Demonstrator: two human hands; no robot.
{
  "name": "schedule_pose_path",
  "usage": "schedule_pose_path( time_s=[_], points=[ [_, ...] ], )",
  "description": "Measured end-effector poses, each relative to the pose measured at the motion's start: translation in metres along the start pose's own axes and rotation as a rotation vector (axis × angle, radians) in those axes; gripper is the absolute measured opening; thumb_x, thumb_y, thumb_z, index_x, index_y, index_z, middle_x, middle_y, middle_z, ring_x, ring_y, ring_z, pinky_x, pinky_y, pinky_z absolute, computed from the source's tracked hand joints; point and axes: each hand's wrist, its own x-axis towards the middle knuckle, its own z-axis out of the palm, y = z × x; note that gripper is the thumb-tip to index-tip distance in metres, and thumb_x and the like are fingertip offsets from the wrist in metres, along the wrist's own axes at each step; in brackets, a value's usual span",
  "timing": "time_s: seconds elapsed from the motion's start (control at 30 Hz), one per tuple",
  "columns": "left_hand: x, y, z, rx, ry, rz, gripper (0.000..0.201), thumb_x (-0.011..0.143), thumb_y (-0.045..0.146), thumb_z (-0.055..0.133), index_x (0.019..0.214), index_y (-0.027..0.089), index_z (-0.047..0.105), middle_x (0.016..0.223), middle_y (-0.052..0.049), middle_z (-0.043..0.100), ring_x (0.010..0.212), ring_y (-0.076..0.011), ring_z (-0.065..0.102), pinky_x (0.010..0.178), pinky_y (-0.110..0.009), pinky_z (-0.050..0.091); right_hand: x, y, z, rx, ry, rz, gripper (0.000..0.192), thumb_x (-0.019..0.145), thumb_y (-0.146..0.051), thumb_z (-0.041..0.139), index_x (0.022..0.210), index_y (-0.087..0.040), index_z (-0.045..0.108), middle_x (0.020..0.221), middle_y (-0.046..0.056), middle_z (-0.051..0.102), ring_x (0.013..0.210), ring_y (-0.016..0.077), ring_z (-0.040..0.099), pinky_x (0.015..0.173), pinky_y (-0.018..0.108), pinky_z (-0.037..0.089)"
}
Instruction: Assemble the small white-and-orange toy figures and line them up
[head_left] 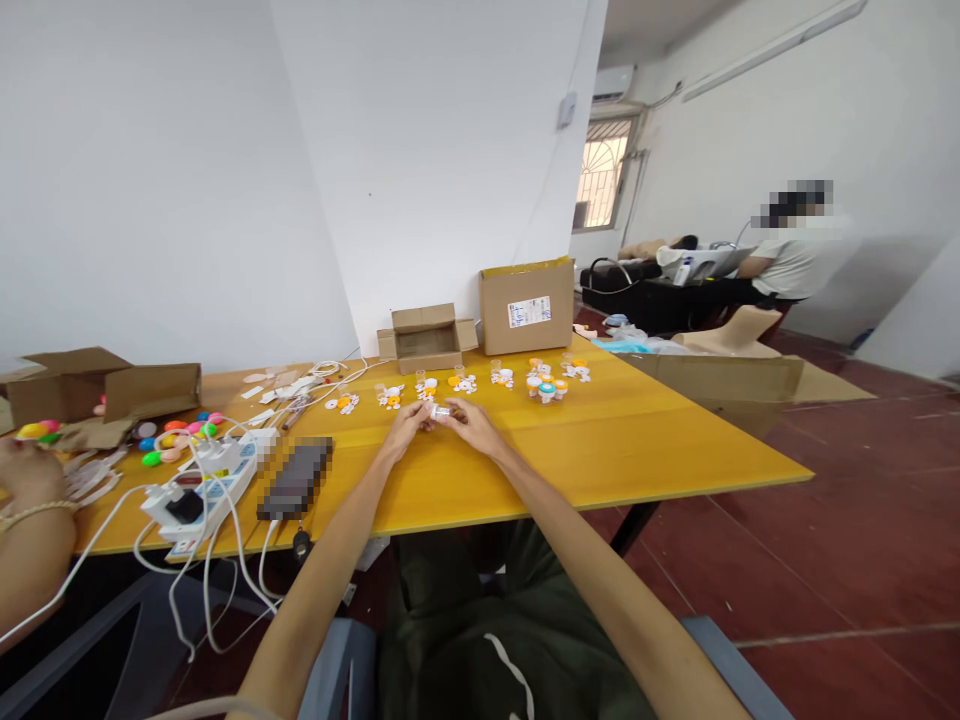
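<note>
Both hands, left hand (407, 424) and right hand (471, 420), pinch one small white piece (441, 411) above the yellow table (637, 430).

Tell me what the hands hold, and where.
Both hands, left and right, pinch a small pale piece between them, one at each end; too small to identify.

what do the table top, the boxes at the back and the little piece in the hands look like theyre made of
Table top: glossy yellow laminate or varnished board, judging by its sheen. Boxes: plain brown cardboard, matte, with folded flaps. Small piece held between left hand and right hand: probably clear or white plastic; too small to be sure.
</note>
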Motion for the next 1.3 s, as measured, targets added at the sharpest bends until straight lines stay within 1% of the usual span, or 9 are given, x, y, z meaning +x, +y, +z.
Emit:
schedule_pose_path(
  time_s=[0.1, 0.27, 0.37, 0.53, 0.67, 0.8, 0.9, 1.1, 1.3],
  points=[
    [0.001, -0.001, -0.001, 0.010, 0.003, -0.013, 0.039, 0.076, 0.055, 0.073, 0.075, 0.016, 0.069, 0.067, -0.003, 0.067, 0.064, -0.0144, 0.061, 0.064, -0.025, 0.048, 0.000, -0.004, -0.002, -0.031, -0.029, -0.010, 0.018, 0.086, -0.036, 0.062, 0.093, -0.020, 0.069, 0.081, 0.001, 0.069, 0.072, 0.0170, 0.062, 0.070, 0.030, 0.051],
    [0.001, 0.000, 0.001, 0.016, 0.005, -0.024, 0.041, 0.077, 0.056, 0.071, 0.073, 0.016, 0.068, 0.070, -0.004, 0.067, 0.065, -0.0146, 0.061, 0.062, -0.026, 0.046, -0.001, -0.008, -0.004, -0.048, 0.024, -0.099, 0.017, 0.078, -0.026, 0.066, 0.095, -0.023, 0.067, 0.094, 0.003, 0.069, 0.081, 0.0175, 0.062, 0.073, 0.029, 0.051],
    [0.000, 0.002, 0.003, 0.011, 0.003, -0.029, 0.043, 0.076, 0.058, 0.071, 0.072, 0.016, 0.067, 0.072, -0.005, 0.068, 0.063, -0.0137, 0.060, 0.061, -0.025, 0.046, -0.001, -0.007, -0.004, -0.062, 0.041, -0.132, 0.017, 0.078, -0.023, 0.065, 0.095, -0.024, 0.066, 0.095, 0.002, 0.067, 0.084, 0.0174, 0.061, 0.074, 0.029, 0.051],
    [-0.001, 0.006, 0.004, -0.004, 0.013, -0.030, 0.046, 0.073, 0.062, 0.072, 0.072, 0.016, 0.066, 0.069, -0.003, 0.067, 0.063, -0.0140, 0.060, 0.060, -0.025, 0.046, -0.001, -0.006, -0.002, -0.031, 0.027, -0.043, 0.031, 0.076, -0.029, 0.070, 0.106, -0.024, 0.065, 0.095, 0.002, 0.067, 0.075, 0.0153, 0.061, 0.070, 0.028, 0.051],
    [-0.001, 0.006, 0.003, 0.006, 0.006, -0.033, 0.047, 0.073, 0.063, 0.072, 0.074, 0.016, 0.067, 0.070, -0.004, 0.067, 0.063, -0.0143, 0.060, 0.060, -0.025, 0.046, -0.002, -0.009, -0.002, -0.037, -0.004, 0.024, 0.019, 0.083, -0.037, 0.063, 0.094, -0.022, 0.066, 0.078, 0.000, 0.067, 0.069, 0.0162, 0.061, 0.067, 0.029, 0.050],
    [0.000, 0.004, 0.002, 0.009, 0.001, -0.034, 0.047, 0.073, 0.063, 0.071, 0.075, 0.016, 0.067, 0.073, -0.005, 0.068, 0.065, -0.0145, 0.061, 0.060, -0.025, 0.046, -0.002, -0.013, -0.004, -0.039, 0.013, -0.061, 0.013, 0.081, -0.030, 0.064, 0.092, -0.023, 0.065, 0.085, 0.000, 0.068, 0.075, 0.0167, 0.061, 0.069, 0.028, 0.050],
    [0.000, 0.004, 0.002, 0.006, 0.007, -0.045, 0.046, 0.074, 0.062, 0.070, 0.075, 0.016, 0.066, 0.074, -0.005, 0.069, 0.065, -0.0145, 0.062, 0.060, -0.025, 0.046, -0.002, -0.014, -0.005, -0.053, 0.039, -0.119, 0.017, 0.078, -0.021, 0.063, 0.094, -0.024, 0.064, 0.093, 0.001, 0.068, 0.081, 0.0164, 0.062, 0.074, 0.028, 0.051],
    [0.000, 0.003, 0.003, 0.003, 0.018, -0.063, 0.045, 0.075, 0.061, 0.070, 0.075, 0.016, 0.066, 0.072, -0.005, 0.068, 0.064, -0.0141, 0.062, 0.060, -0.025, 0.046, -0.003, -0.015, -0.007, -0.083, 0.030, -0.142, 0.021, 0.077, -0.015, 0.060, 0.095, -0.025, 0.064, 0.096, 0.001, 0.066, 0.081, 0.0156, 0.061, 0.076, 0.028, 0.051],
    [0.000, 0.001, 0.001, 0.006, 0.019, -0.047, 0.045, 0.076, 0.061, 0.070, 0.075, 0.017, 0.066, 0.072, -0.004, 0.068, 0.064, -0.0146, 0.062, 0.059, -0.025, 0.046, -0.003, -0.012, -0.004, -0.097, 0.029, -0.020, 0.032, 0.075, -0.027, 0.071, 0.107, -0.026, 0.065, 0.098, 0.001, 0.068, 0.075, 0.0158, 0.062, 0.073, 0.030, 0.051]
  ],
)
